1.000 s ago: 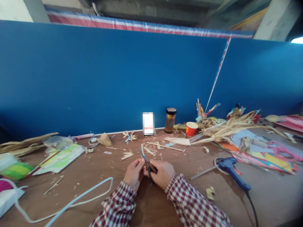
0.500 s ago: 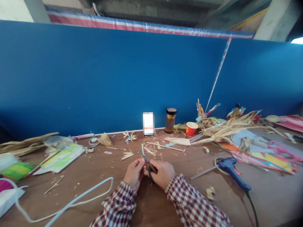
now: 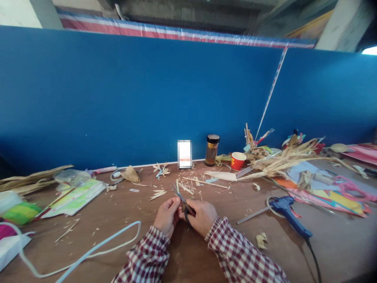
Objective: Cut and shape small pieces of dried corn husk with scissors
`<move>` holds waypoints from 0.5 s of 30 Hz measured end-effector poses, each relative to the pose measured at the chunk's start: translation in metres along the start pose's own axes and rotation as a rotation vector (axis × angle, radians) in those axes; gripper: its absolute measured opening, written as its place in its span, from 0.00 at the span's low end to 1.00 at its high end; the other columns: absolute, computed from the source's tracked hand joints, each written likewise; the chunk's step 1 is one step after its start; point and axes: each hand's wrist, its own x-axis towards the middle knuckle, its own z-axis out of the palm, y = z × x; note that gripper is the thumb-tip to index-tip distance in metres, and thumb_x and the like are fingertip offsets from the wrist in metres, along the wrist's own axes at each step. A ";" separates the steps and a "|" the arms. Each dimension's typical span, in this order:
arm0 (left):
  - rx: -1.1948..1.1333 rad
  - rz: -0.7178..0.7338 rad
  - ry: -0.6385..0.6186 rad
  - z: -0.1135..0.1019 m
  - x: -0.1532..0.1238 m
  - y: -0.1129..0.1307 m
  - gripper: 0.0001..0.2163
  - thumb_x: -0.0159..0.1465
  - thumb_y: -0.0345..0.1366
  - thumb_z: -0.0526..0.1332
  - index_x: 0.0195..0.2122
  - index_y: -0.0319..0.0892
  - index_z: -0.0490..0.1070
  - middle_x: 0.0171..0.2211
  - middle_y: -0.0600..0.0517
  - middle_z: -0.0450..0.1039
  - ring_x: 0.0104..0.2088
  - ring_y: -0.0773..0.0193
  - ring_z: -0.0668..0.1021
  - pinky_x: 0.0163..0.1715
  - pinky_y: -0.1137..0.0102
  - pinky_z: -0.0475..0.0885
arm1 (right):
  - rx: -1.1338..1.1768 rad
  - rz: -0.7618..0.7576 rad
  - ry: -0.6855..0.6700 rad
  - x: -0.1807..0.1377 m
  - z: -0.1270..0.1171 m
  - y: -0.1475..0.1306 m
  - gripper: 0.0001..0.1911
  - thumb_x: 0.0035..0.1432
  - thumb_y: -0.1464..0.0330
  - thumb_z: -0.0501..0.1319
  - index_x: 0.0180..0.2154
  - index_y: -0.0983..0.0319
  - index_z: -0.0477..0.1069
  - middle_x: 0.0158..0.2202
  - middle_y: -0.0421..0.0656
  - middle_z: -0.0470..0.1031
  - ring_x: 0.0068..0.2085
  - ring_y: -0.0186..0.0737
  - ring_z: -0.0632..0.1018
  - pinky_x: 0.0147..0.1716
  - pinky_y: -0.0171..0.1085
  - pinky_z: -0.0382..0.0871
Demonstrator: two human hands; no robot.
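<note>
At the near middle of the table, my right hand (image 3: pixel 203 215) is closed round the dark handles of a pair of scissors (image 3: pixel 183 199), whose blades point away and to the left. My left hand (image 3: pixel 167 216) pinches a thin pale strip (image 3: pixel 177 185) between thumb and fingers, right beside the blades. Most of the strip is hidden by the fingers, and I cannot tell whether the blades touch it. Beyond both hands lie pale cut slivers (image 3: pixel 158 194) and a thin stick (image 3: pixel 204 182).
A blue glue gun (image 3: pixel 290 216) lies at right, its cord trailing to the near edge. Behind stand a lidded jar (image 3: pixel 212 151) and a red paper cup (image 3: pixel 238 161). Dried husks (image 3: pixel 279 161) and pink scissors (image 3: pixel 353 188) are far right. A white cable (image 3: pixel 97 253) loops at left.
</note>
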 end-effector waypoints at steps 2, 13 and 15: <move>0.003 0.001 -0.010 0.000 0.000 0.000 0.11 0.45 0.33 0.69 0.25 0.35 0.68 0.15 0.58 0.65 0.14 0.76 0.66 0.14 0.81 0.65 | -0.001 0.003 0.004 0.000 0.000 -0.001 0.11 0.55 0.58 0.55 0.31 0.57 0.68 0.26 0.37 0.72 0.27 0.33 0.70 0.24 0.30 0.51; 0.025 -0.010 -0.049 -0.001 0.000 0.000 0.15 0.41 0.36 0.71 0.25 0.36 0.68 0.15 0.58 0.65 0.15 0.76 0.66 0.14 0.81 0.62 | 0.026 0.004 0.026 -0.001 0.000 0.001 0.12 0.51 0.56 0.59 0.30 0.58 0.68 0.26 0.36 0.72 0.27 0.32 0.69 0.24 0.30 0.50; 0.023 -0.011 -0.042 -0.001 0.000 0.000 0.15 0.41 0.36 0.71 0.26 0.35 0.68 0.15 0.58 0.65 0.15 0.76 0.66 0.14 0.81 0.63 | 0.019 0.004 0.023 -0.001 0.000 0.001 0.12 0.52 0.56 0.58 0.30 0.59 0.68 0.26 0.37 0.72 0.27 0.32 0.69 0.23 0.31 0.49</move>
